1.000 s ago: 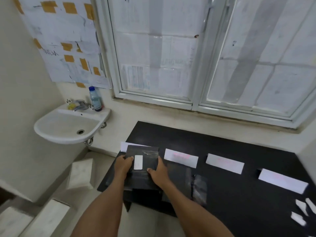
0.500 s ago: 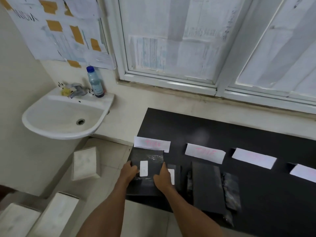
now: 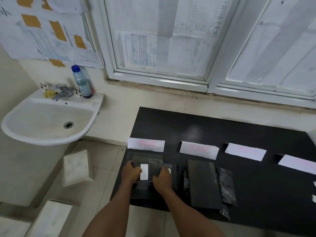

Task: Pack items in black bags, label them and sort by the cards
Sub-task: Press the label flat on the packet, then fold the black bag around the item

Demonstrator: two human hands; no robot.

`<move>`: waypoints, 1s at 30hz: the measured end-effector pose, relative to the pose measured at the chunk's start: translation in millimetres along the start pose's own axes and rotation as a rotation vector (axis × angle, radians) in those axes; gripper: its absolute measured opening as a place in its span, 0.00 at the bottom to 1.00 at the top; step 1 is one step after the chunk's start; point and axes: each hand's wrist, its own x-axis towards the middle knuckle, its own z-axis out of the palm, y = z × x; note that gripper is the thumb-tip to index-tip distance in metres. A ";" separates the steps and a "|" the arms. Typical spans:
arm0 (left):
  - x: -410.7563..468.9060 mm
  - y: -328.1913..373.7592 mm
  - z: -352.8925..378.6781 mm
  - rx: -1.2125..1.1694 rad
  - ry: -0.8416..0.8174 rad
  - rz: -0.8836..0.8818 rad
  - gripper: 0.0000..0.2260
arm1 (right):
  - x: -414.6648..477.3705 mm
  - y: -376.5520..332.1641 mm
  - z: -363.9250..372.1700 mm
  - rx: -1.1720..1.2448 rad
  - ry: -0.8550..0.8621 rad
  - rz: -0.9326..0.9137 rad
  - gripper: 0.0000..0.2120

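**Two ways to slip, plenty left unread**

Grips bag (image 3: 147, 160) by both side edges, left hand (image 3: 130, 173) and right hand (image 3: 162, 177) apart, with the white label (image 3: 144, 172) between them. Sits on or just above a dark stack (image 3: 143, 192) at the near-left corner of the bench (image 3: 205, 127), just below the leftmost card (image 3: 146, 144); cannot tell whether touching.

Could slide off the glossy plastic underneath and drop to the floor (image 3: 106, 168), being so close to the edge. Could also land skewed over the neighbouring label (image 3: 169, 171), or nudge the card and muddle the sorting.

Cannot read the card past faint pink strokes; likewise the second card (image 3: 199, 150). Cannot tell what fills the bag, how many bags lie beneath, or whether fingertips reach under it. Cut off at the right frame edge: last card (image 3: 297, 164) and some white scraps (image 3: 314, 184).
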 end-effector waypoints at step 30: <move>-121.1 127.4 377.7 0.069 -0.153 0.008 0.16 | 56.2 252.4 -260.8 0.341 0.100 0.314 0.15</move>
